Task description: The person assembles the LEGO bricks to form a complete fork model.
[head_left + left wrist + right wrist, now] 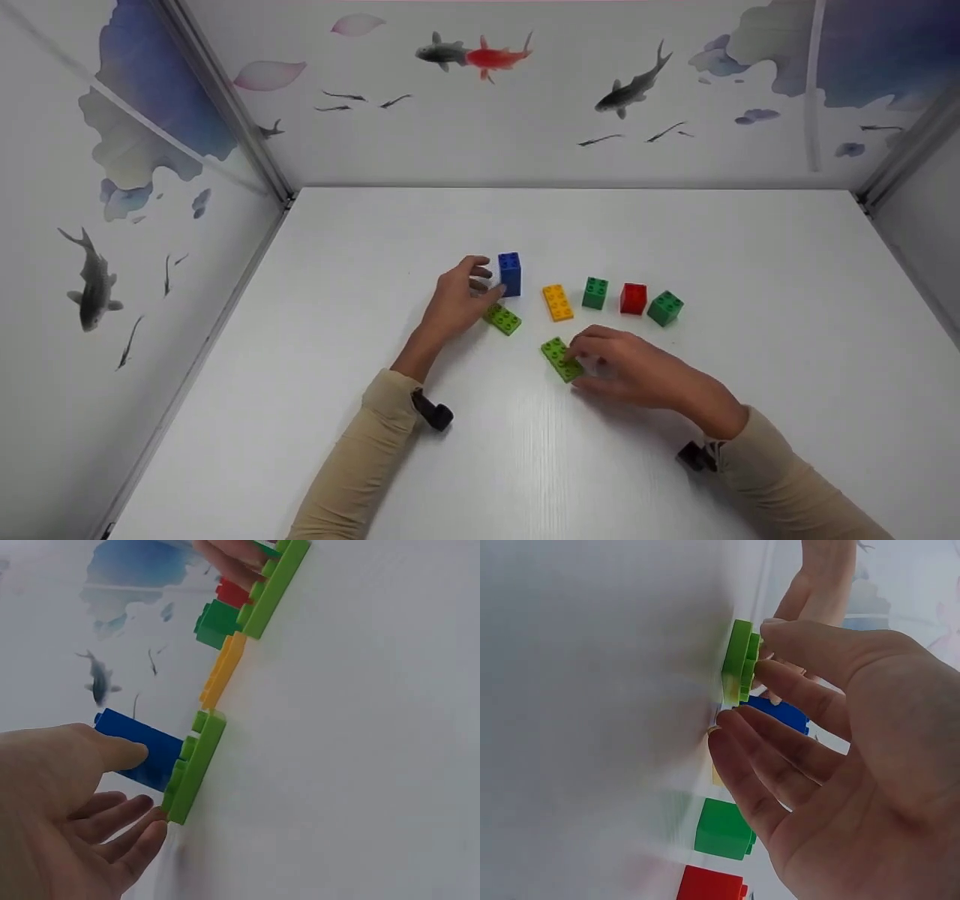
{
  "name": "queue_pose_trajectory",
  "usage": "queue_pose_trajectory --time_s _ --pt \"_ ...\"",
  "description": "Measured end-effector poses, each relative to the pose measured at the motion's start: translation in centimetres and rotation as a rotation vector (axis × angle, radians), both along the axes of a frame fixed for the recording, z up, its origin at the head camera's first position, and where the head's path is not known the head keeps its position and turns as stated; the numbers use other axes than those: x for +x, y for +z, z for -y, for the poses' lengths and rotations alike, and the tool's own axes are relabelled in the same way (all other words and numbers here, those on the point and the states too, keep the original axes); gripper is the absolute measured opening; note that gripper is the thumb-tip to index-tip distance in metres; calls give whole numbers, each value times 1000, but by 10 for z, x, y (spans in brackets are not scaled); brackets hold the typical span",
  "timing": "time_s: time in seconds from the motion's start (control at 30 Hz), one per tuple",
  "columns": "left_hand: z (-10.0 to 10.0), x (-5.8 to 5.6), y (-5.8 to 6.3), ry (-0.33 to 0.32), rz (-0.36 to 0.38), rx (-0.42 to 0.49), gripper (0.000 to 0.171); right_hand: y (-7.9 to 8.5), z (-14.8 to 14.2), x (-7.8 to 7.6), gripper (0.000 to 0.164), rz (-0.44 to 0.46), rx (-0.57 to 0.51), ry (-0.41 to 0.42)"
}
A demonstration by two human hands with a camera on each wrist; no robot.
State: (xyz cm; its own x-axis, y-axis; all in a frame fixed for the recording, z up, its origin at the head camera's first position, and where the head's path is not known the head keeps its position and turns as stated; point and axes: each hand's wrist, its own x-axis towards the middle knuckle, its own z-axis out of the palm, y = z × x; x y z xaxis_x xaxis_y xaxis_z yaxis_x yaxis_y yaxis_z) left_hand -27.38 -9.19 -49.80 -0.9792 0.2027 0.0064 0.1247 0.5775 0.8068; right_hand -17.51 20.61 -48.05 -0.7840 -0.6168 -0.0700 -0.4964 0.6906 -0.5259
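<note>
My left hand (459, 300) is beside a tall blue brick (510, 274) and a flat lime green brick (505, 319). Its fingers are loosely bent, and nothing is held between thumb and fingers in the left wrist view, where the thumb overlaps the blue brick (161, 761). Over the near end of a second flat lime green brick (556, 354) reaches my right hand (637, 367). In the right wrist view its fingers are spread and relaxed, with thumb and index finger close to that brick (737, 664); whether they touch it I cannot tell.
Beyond the hands lie a flat yellow brick (557, 302), a green brick (595, 292), a red brick (633, 298) and another green brick (665, 308), roughly in a row. White walls with painted fish border the white table (495, 465) at the back and sides.
</note>
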Motion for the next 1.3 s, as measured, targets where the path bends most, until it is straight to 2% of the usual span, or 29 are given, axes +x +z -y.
queue_pose_trajectory --time_s 0.1,0.2,0.3,0.4,0.5,0.6,0.8,1.0,1.17,1.3 --pt "10 -1 4 -14 67 -32 57 0 -3 -2 31 -10 6 -15" --pt "19 0 8 -67 100 -66 48 0 -4 -3 30 -18 15 -31" --pt "26 3 10 -144 89 -91 44 0 -6 -5 28 -24 21 -43" --pt "31 7 7 -221 58 -98 50 -2 -9 -7 25 -28 11 -44" --pt "34 11 4 -261 35 -82 58 -3 -13 -10 24 -35 -14 -42" --pt "34 15 2 -276 21 -60 58 -4 -17 -13 24 -42 -30 -52" --pt "25 19 1 -328 18 -102 46 -4 -25 -19 27 -21 -33 -88" --pt "6 29 2 -363 34 -158 34 -4 -33 -24 30 -11 -55 -82" --pt "-10 38 2 -412 14 -182 31 -5 -36 -26 34 26 -59 -86" --pt "-20 46 3 -420 11 -192 31 -4 -36 -27 36 34 -43 -91"
